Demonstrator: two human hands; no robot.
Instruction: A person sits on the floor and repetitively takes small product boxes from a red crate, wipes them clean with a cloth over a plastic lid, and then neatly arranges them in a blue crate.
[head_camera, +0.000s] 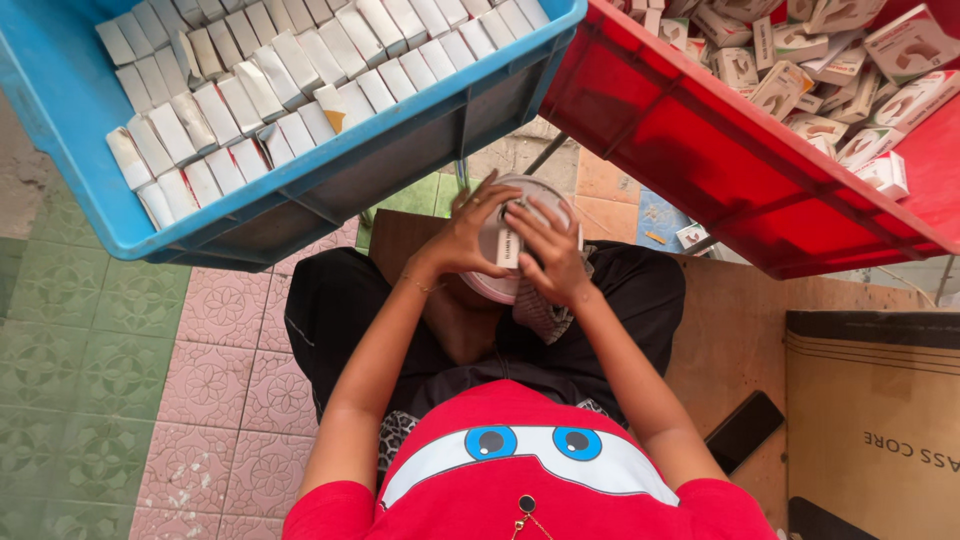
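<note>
Patterned floor tiles (205, 370), pink with embossed flowers and green farther left, lie under a seated person in black trousers and a red shirt. Two plastic crates stand ahead, each smooth-walled with ribbed sides. One is a blue crate (60, 120) at upper left, packed with plain white boxes (250, 90) standing on end in tidy rows; they are too many and too tightly set to count surely, several dozen at least. One is a red crate (690, 140) at upper right, holding a loose heap of printed boxes (830, 70), white with a brown picture, tumbled at all angles. One more small box (692, 236) lies on the floor below the red crate.

Over the lap sits a round white roll (520, 240), flat-faced like a disc, with a small white label at its middle. Left hand (465, 235) curves over the roll's left edge, fingers spread and touching the face. Right hand (553, 255) rests on the right part, fingertips bent and pinching at the label. A patterned cloth (543, 318) hangs just below the roll.

At right, one black phone (745, 430) lies on a brown board, beside one cardboard carton (875, 420).
</note>
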